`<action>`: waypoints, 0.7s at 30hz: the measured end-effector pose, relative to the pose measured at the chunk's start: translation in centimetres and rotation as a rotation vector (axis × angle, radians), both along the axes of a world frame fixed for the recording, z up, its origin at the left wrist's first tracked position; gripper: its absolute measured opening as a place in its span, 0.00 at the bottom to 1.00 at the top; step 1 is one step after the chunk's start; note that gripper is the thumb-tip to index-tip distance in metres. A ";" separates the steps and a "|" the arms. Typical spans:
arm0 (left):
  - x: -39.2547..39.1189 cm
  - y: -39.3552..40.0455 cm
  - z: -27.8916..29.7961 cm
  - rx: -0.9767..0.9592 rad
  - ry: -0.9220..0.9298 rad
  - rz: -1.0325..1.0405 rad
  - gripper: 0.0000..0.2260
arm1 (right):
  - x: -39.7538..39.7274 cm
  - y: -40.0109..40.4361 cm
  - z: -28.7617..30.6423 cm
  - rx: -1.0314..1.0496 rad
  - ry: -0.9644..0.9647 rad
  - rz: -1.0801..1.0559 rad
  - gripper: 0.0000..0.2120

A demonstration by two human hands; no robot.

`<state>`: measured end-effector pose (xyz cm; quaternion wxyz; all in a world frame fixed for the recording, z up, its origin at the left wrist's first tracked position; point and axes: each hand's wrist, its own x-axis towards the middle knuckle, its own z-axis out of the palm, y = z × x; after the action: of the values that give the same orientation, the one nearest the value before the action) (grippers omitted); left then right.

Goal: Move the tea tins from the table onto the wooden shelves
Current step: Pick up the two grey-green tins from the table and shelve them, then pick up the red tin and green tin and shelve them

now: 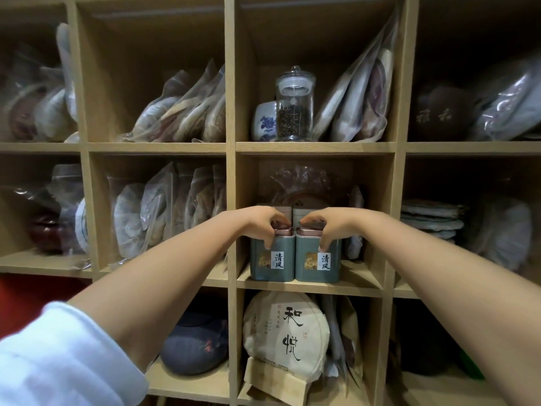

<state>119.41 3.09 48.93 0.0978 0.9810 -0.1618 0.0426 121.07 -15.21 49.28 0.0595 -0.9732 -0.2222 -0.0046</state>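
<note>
In the middle cubby: two green tea tins stand side by side, touching, at the front edge of the wooden shelves (310, 147), the compartment just right of the centre upright.
Left tin: the left tea tin (272, 259) sits upright on the board, its copper-coloured lid under the left hand (265, 225).
Right tin: the right tea tin (318, 260) stands upright too, capped the same way, under the right hand (328, 225).
Grip: both hands are curled over the tin tops, fingers hooked down the front and outer faces, thumbs tucked toward the lids; each has a firm hold of its own tin.
Behind them: two more lids of the same kind (288, 210) peek out at the back of the cubby, so I take it a second row is already in.
Handling: these look like thin, rigid metal boxes, smooth and a bit slippery, and probably light. I'd hold them by the shoulders just below the lid, not by the lid alone, which may lift off. They could dent if knocked against the upright.
Writing on the tins: each carries a white label reading 清风, beside a small gold picture.
Other writing: the wrapped tea cake (285, 335) in the cubby below reads 和悦 in large brush characters; its smaller print is too fine to make out.
Above: a glass jar (295, 104) of dark leaf stands one cubby up.
</note>
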 end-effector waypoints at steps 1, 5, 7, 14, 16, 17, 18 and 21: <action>-0.4 0.1 0.1 0.000 0.002 -0.002 0.33 | -0.3 0.2 0.1 0.008 0.002 0.010 0.38; -2.3 0.9 0.5 0.031 -0.001 0.007 0.32 | -1.7 1.2 0.6 0.029 -0.022 0.037 0.38; -3.6 1.6 0.6 0.034 0.000 0.026 0.32 | -2.2 1.9 0.8 0.058 -0.014 0.058 0.37; -10.3 5.5 -0.9 0.018 -0.004 0.182 0.31 | -4.9 6.8 -0.1 0.113 -0.007 0.278 0.34; -13.1 7.0 -1.6 0.013 -0.001 0.251 0.31 | -6.2 8.7 -0.9 0.098 0.010 0.360 0.33; -14.7 7.8 -1.9 0.032 -0.007 0.290 0.30 | -6.9 9.8 -1.2 0.100 0.024 0.404 0.33; -16.1 8.6 -2.1 0.055 -0.011 0.324 0.30 | -7.6 10.7 -1.5 0.104 0.032 0.443 0.33; -21.3 10.9 -3.4 0.074 0.006 0.445 0.29 | -10.6 14.1 -2.7 0.054 0.066 0.590 0.33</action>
<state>98.08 13.95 45.57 0.0507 0.9956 0.0573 0.0541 110.48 -1.14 46.62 0.0911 -0.8642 -0.4933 0.0384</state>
